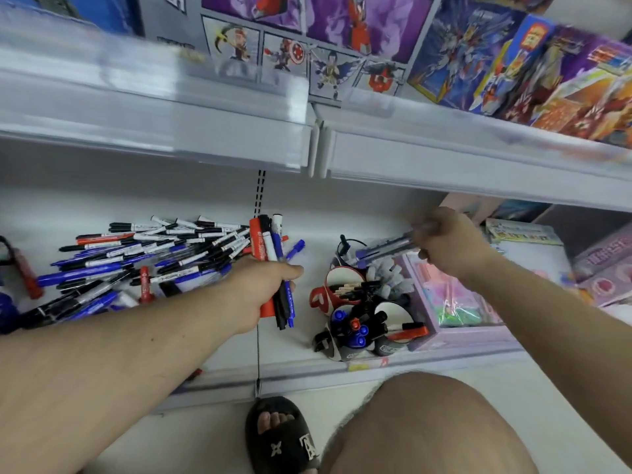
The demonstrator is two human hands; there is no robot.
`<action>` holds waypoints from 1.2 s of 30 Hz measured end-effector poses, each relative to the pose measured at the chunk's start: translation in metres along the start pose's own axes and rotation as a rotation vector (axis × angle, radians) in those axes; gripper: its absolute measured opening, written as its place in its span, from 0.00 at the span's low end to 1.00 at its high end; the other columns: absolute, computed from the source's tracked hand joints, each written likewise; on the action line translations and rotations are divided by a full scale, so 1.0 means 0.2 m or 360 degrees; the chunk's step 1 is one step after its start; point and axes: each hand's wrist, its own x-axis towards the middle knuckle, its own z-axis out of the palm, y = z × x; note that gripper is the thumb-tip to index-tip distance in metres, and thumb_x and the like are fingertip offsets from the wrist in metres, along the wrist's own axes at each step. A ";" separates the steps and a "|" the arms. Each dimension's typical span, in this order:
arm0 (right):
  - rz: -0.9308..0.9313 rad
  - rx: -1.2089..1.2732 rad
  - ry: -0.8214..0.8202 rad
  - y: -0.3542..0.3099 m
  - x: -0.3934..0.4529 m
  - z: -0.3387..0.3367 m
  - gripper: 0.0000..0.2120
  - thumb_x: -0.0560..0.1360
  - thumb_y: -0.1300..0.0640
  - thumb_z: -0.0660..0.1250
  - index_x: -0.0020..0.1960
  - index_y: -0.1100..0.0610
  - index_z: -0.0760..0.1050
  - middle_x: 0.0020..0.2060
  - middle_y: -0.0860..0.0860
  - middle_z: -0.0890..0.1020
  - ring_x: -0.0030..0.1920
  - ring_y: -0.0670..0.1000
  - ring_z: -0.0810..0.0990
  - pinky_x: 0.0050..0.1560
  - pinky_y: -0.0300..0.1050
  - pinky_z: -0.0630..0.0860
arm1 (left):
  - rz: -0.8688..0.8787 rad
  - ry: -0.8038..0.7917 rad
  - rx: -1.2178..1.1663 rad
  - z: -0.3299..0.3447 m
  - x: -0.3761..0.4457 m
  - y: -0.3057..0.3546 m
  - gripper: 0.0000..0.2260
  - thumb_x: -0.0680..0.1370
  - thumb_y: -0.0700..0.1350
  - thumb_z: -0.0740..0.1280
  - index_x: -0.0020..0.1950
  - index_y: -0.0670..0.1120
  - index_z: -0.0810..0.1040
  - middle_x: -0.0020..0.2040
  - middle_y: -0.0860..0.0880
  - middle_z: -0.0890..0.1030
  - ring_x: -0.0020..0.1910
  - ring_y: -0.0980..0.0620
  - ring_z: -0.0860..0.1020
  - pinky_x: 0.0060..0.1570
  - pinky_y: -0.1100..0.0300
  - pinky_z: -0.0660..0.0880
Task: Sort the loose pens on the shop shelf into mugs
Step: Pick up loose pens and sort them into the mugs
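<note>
A heap of loose pens (143, 254), black, blue and red, lies on the left of the white shelf (307, 234). My left hand (263, 289) grips a bundle of several markers (270, 244), upright, just right of the heap. My right hand (448, 241) holds a few blue pens (386, 249), blurred, above the mugs. A red and white mug (342, 285) holds dark pens. In front of it a dark mug (352, 331) holds blue and red markers, and another mug (393, 319) stands beside it with a red pen across its rim.
A pink boxed toy (455, 302) stands right of the mugs, with more pink boxes (602, 268) further right. The upper shelf (205, 131) overhangs, carrying toy boxes (342, 46). My knee (427, 429) and sandalled foot (280, 436) are below the shelf edge.
</note>
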 end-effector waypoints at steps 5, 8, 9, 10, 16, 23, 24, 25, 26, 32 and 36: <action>0.0023 -0.0764 0.0090 0.25 0.15 -0.03 0.13 0.80 0.63 0.59 0.63 0.60 0.75 0.56 0.62 0.80 0.53 0.62 0.78 0.51 0.50 0.76 | 0.0061 0.0033 0.0029 0.01 0.02 0.00 0.07 0.73 0.37 0.74 0.46 0.45 0.78 0.38 0.47 0.80 0.36 0.50 0.79 0.35 0.59 0.74; 0.0087 -0.0851 0.0045 0.37 0.22 0.05 0.14 0.79 0.65 0.58 0.62 0.60 0.74 0.55 0.63 0.80 0.47 0.60 0.77 0.47 0.49 0.76 | 0.0071 0.0051 0.0041 0.01 0.02 0.00 0.07 0.73 0.37 0.74 0.46 0.45 0.78 0.38 0.48 0.80 0.36 0.51 0.80 0.35 0.59 0.75; 0.0113 -0.0863 0.0026 0.40 0.23 0.09 0.14 0.79 0.64 0.58 0.62 0.59 0.74 0.55 0.63 0.80 0.49 0.61 0.77 0.49 0.50 0.76 | 0.0070 0.0052 0.0055 0.01 0.03 0.00 0.07 0.73 0.38 0.74 0.46 0.45 0.78 0.38 0.47 0.81 0.36 0.51 0.80 0.36 0.59 0.75; 0.0139 -0.0868 -0.0005 0.43 0.25 0.12 0.15 0.79 0.64 0.57 0.63 0.59 0.73 0.56 0.63 0.80 0.51 0.62 0.78 0.49 0.49 0.76 | 0.0072 0.0051 0.0072 0.01 0.03 -0.01 0.07 0.73 0.38 0.74 0.47 0.44 0.78 0.39 0.47 0.81 0.37 0.51 0.80 0.36 0.58 0.76; 0.0105 -0.1065 -0.0274 0.51 0.31 0.34 0.22 0.76 0.69 0.57 0.69 0.59 0.68 0.60 0.59 0.79 0.57 0.58 0.78 0.44 0.43 0.68 | 0.0073 0.0054 0.0108 -0.04 0.07 -0.02 0.08 0.73 0.38 0.74 0.48 0.45 0.78 0.37 0.47 0.80 0.33 0.52 0.79 0.35 0.60 0.74; 0.0058 -0.1223 -0.0285 0.59 0.30 0.55 0.24 0.82 0.50 0.54 0.75 0.59 0.61 0.73 0.60 0.64 0.72 0.64 0.62 0.72 0.60 0.59 | 0.0049 0.0038 0.0127 -0.08 0.08 -0.04 0.08 0.72 0.38 0.75 0.45 0.46 0.78 0.37 0.49 0.80 0.31 0.54 0.79 0.30 0.62 0.74; 0.0098 -0.1244 -0.0344 0.61 0.28 0.58 0.29 0.83 0.44 0.49 0.77 0.59 0.55 0.77 0.59 0.57 0.76 0.63 0.56 0.74 0.61 0.53 | 0.0045 0.0020 0.0131 -0.08 0.08 -0.04 0.08 0.72 0.38 0.75 0.46 0.46 0.78 0.38 0.49 0.80 0.30 0.55 0.79 0.29 0.63 0.74; 0.0144 -0.1257 -0.0400 0.64 0.26 0.61 0.33 0.82 0.40 0.45 0.80 0.59 0.48 0.80 0.58 0.49 0.78 0.62 0.48 0.76 0.61 0.47 | 0.0040 0.0004 0.0137 -0.08 0.07 -0.04 0.08 0.72 0.38 0.75 0.47 0.46 0.79 0.38 0.49 0.80 0.30 0.55 0.80 0.30 0.63 0.74; 0.0179 -0.1250 -0.0430 0.67 0.25 0.63 0.36 0.82 0.37 0.42 0.80 0.59 0.41 0.80 0.57 0.42 0.79 0.60 0.42 0.76 0.60 0.42 | 0.0035 -0.0011 0.0143 -0.09 0.07 -0.03 0.08 0.73 0.38 0.75 0.47 0.46 0.79 0.38 0.49 0.80 0.30 0.56 0.80 0.30 0.63 0.74; 0.0208 -0.1054 -0.0511 0.55 0.29 0.57 0.37 0.80 0.34 0.39 0.81 0.55 0.38 0.80 0.54 0.37 0.79 0.55 0.34 0.75 0.59 0.35 | 0.0011 -0.0151 0.0171 -0.10 0.00 0.01 0.08 0.74 0.38 0.74 0.49 0.47 0.79 0.37 0.50 0.81 0.34 0.55 0.80 0.34 0.62 0.74; -0.0040 -0.0768 -0.0288 0.32 0.23 0.49 0.34 0.79 0.34 0.45 0.78 0.54 0.59 0.79 0.54 0.57 0.78 0.56 0.55 0.77 0.60 0.52 | 0.0030 -0.0321 0.0144 -0.11 -0.07 0.06 0.07 0.75 0.37 0.72 0.45 0.48 0.79 0.34 0.52 0.81 0.35 0.54 0.79 0.38 0.60 0.74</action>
